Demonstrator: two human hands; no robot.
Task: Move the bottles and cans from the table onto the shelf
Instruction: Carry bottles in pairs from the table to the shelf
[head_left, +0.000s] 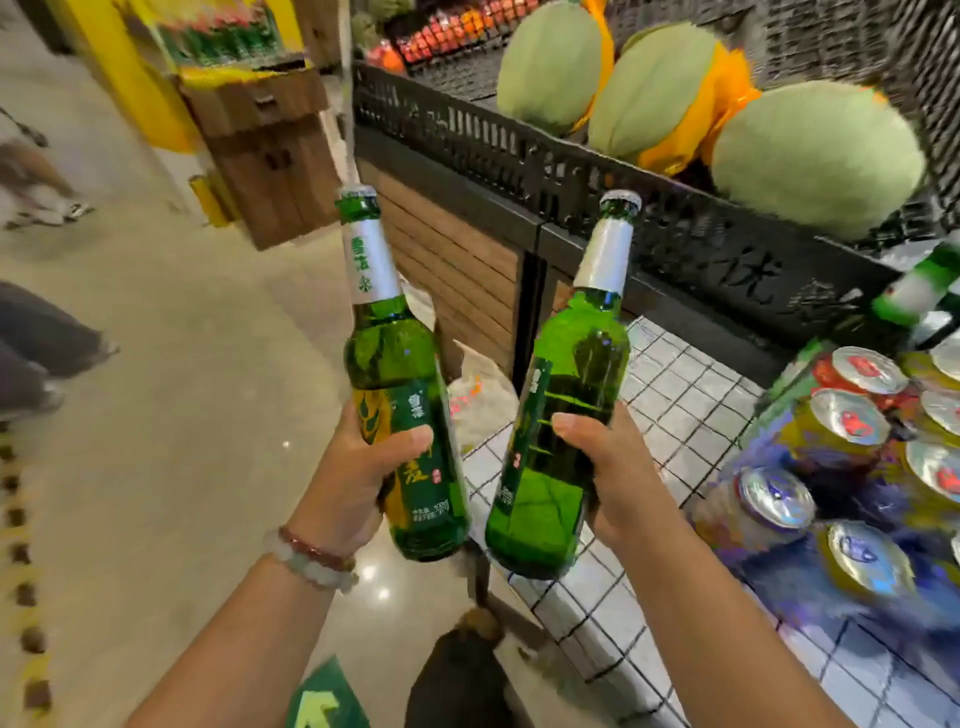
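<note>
Gripping a green beer bottle (402, 384) round its label, the left hand (358, 478) holds it upright over the floor, while the right hand (613, 467) grips a second green bottle (561, 415), tilted slightly right, above the edge of the tiled table (675, 415); to the right of that hand stand drink cans (852, 415), with another bottle (924, 286) beyond them
</note>
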